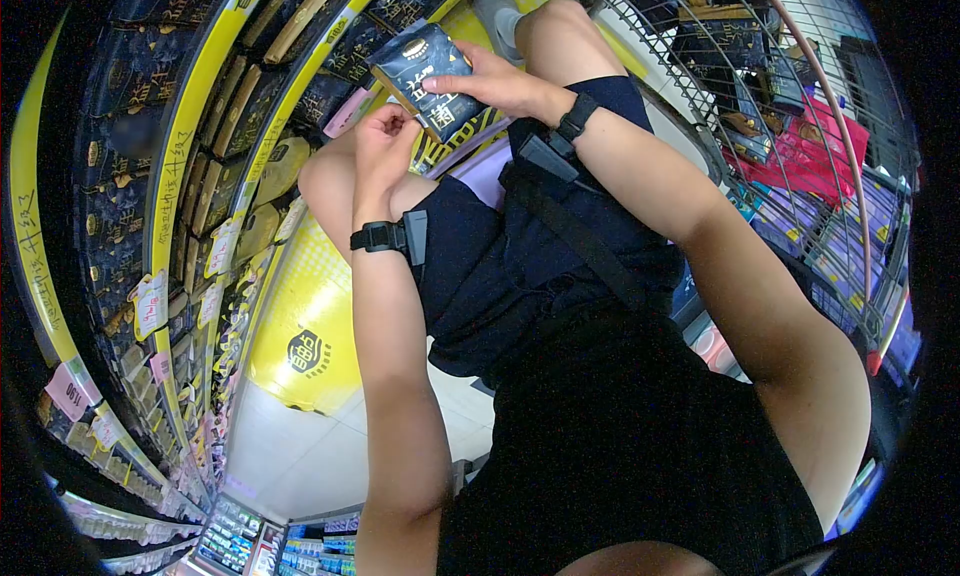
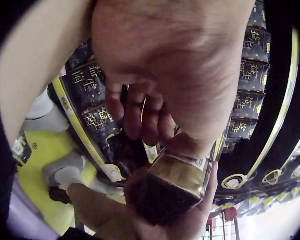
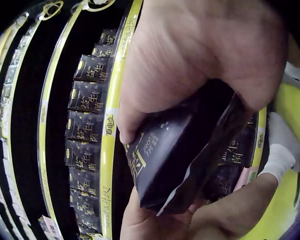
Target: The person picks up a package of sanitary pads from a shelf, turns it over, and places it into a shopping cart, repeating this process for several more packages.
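A black pack of sanitary pads (image 1: 412,64) with gold lettering is held tilted over the person's lap in the head view. The right hand (image 1: 497,84) grips it from the upper right, thumb across the printed front. At its lower corner is the left hand (image 1: 385,144), with curled fingers and the thumb and index finger pinching the edge. In the left wrist view the pack's gold side (image 2: 177,172) shows just beneath that pinch. The right wrist view has the right palm over the pack (image 3: 172,145), its far fingers hidden behind it.
Shelves with yellow edge strips (image 1: 165,191) and rows of similar black packs (image 3: 85,125) stand along the left. A wire shopping cart (image 1: 790,66) holding goods is at the right. Yellow floor covering (image 1: 300,316) and a shoe (image 1: 492,21) lie below.
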Demonstrator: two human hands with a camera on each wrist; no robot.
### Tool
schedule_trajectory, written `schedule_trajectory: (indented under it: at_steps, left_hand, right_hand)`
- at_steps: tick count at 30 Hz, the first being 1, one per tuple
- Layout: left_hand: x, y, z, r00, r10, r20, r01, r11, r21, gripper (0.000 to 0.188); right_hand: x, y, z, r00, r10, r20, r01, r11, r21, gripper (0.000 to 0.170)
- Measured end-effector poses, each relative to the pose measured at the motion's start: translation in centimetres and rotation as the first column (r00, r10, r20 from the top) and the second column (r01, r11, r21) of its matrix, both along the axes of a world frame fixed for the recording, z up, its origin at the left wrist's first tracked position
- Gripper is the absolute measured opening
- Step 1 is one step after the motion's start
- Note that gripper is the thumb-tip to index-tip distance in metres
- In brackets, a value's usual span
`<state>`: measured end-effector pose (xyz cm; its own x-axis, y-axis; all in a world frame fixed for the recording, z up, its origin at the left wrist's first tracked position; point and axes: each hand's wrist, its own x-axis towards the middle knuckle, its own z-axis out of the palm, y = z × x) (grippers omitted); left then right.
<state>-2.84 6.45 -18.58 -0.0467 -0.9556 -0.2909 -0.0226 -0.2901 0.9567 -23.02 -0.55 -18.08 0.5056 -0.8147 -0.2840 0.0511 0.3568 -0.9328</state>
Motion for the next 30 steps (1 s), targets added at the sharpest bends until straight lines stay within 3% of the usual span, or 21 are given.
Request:
schedule_trajectory:
  at_steps: [7, 10, 13, 16, 19, 20, 26, 28, 30]
  left_hand:
    - [-0.2, -0.3, 0.7, 0.984, 0.018, 0.175, -0.016, 1.000, -0.013, 0.004]
    - [-0.2, -0.5, 0.2, 0.950, 0.125, 0.284, -0.118, 0.992, -0.042, 0.003]
    - [0.3, -0.8, -0.2, 0.980, 0.190, -0.060, -0.188, 0.982, 0.032, 0.010]
    - [-0.6, -0.7, 2.1, 0.988, 0.149, 0.045, -0.146, 0.988, -0.057, 0.020]
    - [-0.6, -0.5, 0.4, 0.983, 0.172, 0.063, -0.161, 0.975, -0.154, 0.030]
    - [-0.5, -0.5, 0.2, 0.984, 0.173, 0.035, -0.166, 0.976, -0.143, 0.031]
    - [0.1, -0.4, 0.1, 0.981, 0.114, -0.158, -0.124, 0.991, -0.051, 0.045]
    - [-0.1, -0.3, 0.8, 0.966, 0.055, -0.251, -0.064, 0.998, -0.025, 0.051]
    - [-0.6, -0.1, 1.6, 0.978, 0.018, -0.206, -0.035, 0.996, -0.078, 0.053]
  right_hand:
    - [0.1, 0.1, -0.1, 0.999, -0.017, 0.040, 0.016, 0.999, 0.036, 0.070]
    - [0.0, 0.2, 0.4, 0.992, -0.080, -0.101, 0.078, 0.997, -0.027, 0.070]
    - [-0.3, -0.1, 0.1, 0.967, -0.058, -0.249, 0.034, 0.995, -0.098, 0.072]
    - [-0.1, 0.1, -0.2, 0.986, 0.036, -0.164, -0.064, 0.984, -0.166, 0.068]
    - [0.1, 0.2, 0.2, 0.983, 0.051, 0.176, -0.077, 0.986, 0.146, 0.061]
    - [-0.2, 0.1, 0.4, 0.995, 0.063, 0.084, -0.077, 0.982, 0.173, 0.058]
    - [-0.3, 0.0, 0.1, 0.993, 0.112, 0.034, -0.111, 0.994, -0.021, 0.065]
    - [-0.2, 0.2, 0.0, 0.987, 0.161, 0.017, -0.161, 0.987, -0.010, 0.069]
    - [-0.4, 0.2, 1.0, 0.972, 0.235, 0.016, -0.235, 0.971, 0.046, 0.076]
